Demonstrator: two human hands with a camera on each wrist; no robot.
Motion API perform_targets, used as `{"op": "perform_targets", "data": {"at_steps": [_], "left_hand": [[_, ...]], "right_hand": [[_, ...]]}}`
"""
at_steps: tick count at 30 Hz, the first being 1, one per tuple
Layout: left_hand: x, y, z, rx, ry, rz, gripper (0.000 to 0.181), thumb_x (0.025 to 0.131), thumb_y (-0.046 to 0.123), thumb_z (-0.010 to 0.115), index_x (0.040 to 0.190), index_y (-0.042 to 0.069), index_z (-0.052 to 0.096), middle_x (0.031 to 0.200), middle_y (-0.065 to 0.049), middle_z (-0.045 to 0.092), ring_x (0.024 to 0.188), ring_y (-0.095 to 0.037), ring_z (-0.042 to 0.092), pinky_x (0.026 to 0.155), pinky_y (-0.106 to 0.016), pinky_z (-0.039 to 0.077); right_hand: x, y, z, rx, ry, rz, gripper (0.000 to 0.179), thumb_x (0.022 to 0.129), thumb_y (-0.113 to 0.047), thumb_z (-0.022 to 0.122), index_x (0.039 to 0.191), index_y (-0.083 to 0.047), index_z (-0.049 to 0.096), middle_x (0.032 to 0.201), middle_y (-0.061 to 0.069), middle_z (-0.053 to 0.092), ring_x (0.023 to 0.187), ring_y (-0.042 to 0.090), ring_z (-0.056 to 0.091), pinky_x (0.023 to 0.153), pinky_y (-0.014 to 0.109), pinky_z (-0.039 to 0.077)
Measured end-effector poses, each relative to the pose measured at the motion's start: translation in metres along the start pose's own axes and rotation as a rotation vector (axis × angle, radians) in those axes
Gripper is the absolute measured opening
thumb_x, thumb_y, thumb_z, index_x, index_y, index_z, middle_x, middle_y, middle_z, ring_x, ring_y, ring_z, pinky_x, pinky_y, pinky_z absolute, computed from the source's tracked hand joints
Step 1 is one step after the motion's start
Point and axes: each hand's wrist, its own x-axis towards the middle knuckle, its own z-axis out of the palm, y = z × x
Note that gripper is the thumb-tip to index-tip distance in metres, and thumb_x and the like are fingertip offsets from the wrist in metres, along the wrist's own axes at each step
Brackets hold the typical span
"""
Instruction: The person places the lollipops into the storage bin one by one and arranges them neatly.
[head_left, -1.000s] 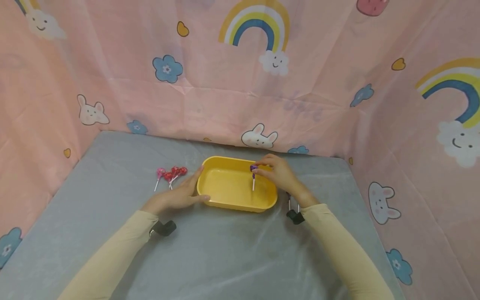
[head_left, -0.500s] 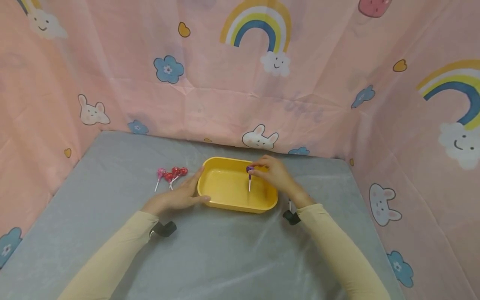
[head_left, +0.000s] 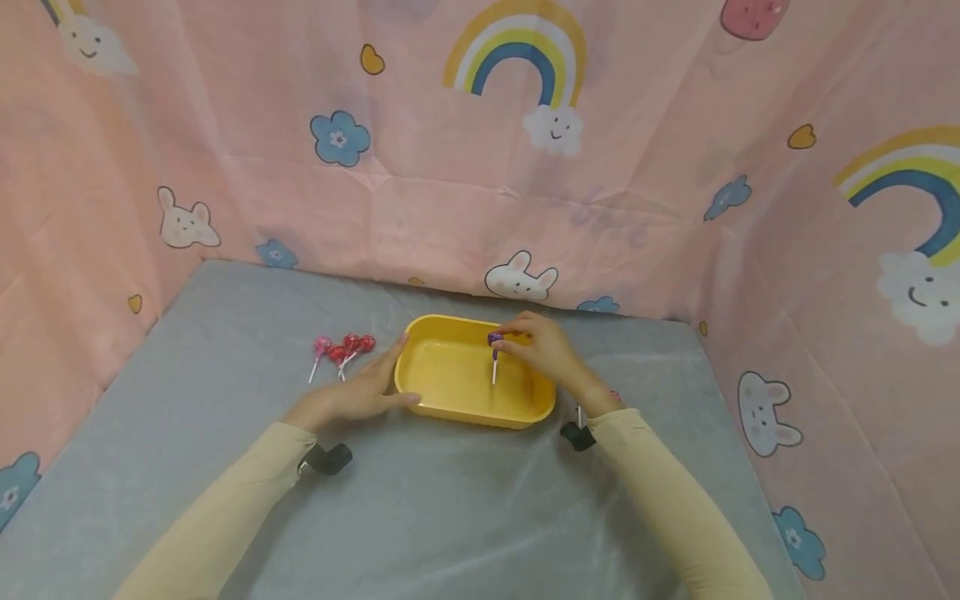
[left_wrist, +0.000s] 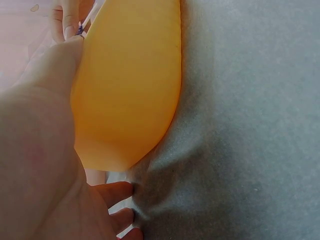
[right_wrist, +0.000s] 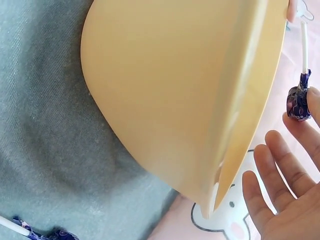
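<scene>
"Hands first: what are they up to?"

"One at either end of the yellow tub (head_left: 438, 375). The right hand (head_left: 543, 348) pinches a purple lollipop (head_left: 495, 340) by its wrapped top, stick hanging down over the tub's right half. The left hand (head_left: 360, 390) lies spread against the tub's left end, thumb on the near rim, as if steadying it."

"So is that lollipop in?"

"Not yet, I'd say. From above it sits within the rim, but the fingers have it pinched, and I can't tell whether the stick's tip touches the bottom."

"Any others inside?"

"None I can make out, though the right hand hides part of the tub's right end."

"And outside?"

"Left of the tub, just beside the left hand, a pink lollipop (head_left: 322, 343) and three red lollipops (head_left: 352, 341) lie bunched together. Right of the tub, a second purple lollipop (right_wrist: 60, 234) lies on the grey cloth (head_left: 450, 508). The right wrist (head_left: 596, 393) blocks much of that side from above; something pinkish shows past it, too little to name."

"Early days, then?"

"That's my guess: one in hand, at least five around the tub. Behind it there's only the pink curtain (head_left: 420, 217)."
</scene>
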Motion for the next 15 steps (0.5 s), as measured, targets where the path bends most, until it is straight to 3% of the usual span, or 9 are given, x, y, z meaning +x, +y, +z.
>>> {"op": "perform_targets", "data": {"at_steps": [15], "left_hand": [[0.0005, -0.0004, -0.0005, -0.005, 0.001, 0.001, 0.109, 0.088, 0.066, 0.059, 0.158, 0.025, -0.016, 0.168, -0.017, 0.007, 0.155, -0.039, 0.012, 0.125, -0.058, 0.015]], "right_hand": [[0.0029, -0.0021, 0.0021, 0.023, -0.01, 0.016, 0.033, 0.091, -0.035, 0.071, 0.115, -0.012, 0.074, 0.107, 0.006, 0.067, 0.101, 0.026, 0.059, 0.095, 0.041, 0.052]]}}
